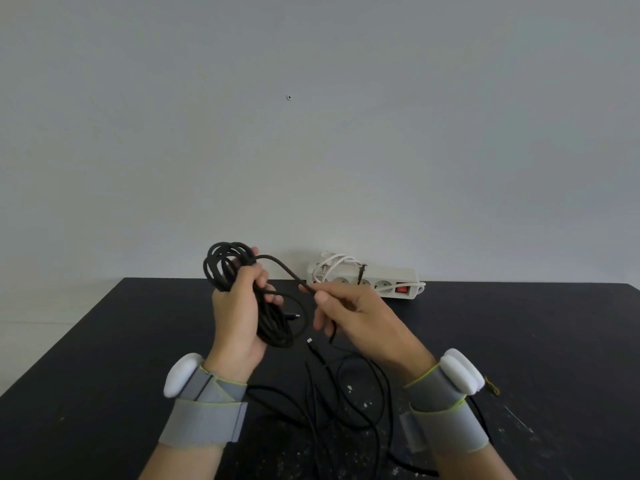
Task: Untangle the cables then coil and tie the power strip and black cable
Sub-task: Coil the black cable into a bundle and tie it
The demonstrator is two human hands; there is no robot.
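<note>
The person's left hand (239, 317) is raised above the dark matte worktop (519, 341). Its fingers (263, 278) are curled round a bundle of thin black round cable (225, 261) wound into several loops, which stick out above and hang below the fist. From the top of the bundle one strand arcs over to the right hand (360, 317), where the thumb and fingertips (322, 299) pinch it. The strand passes down under those fingers and drops to the worktop.

Below both sets of fingers, the rest of the black cable lies in loose overlapping loops. A small silver-tipped plug (309, 340) lies between the two hands.

Beyond the right fingers, at the far edge of the worktop by the wall, rests a white plastic power strip (384, 277) with a red switch. Its white cord is bunched on top.

Grey fabric wraps (207, 410) with white pods circle both wrists.
</note>
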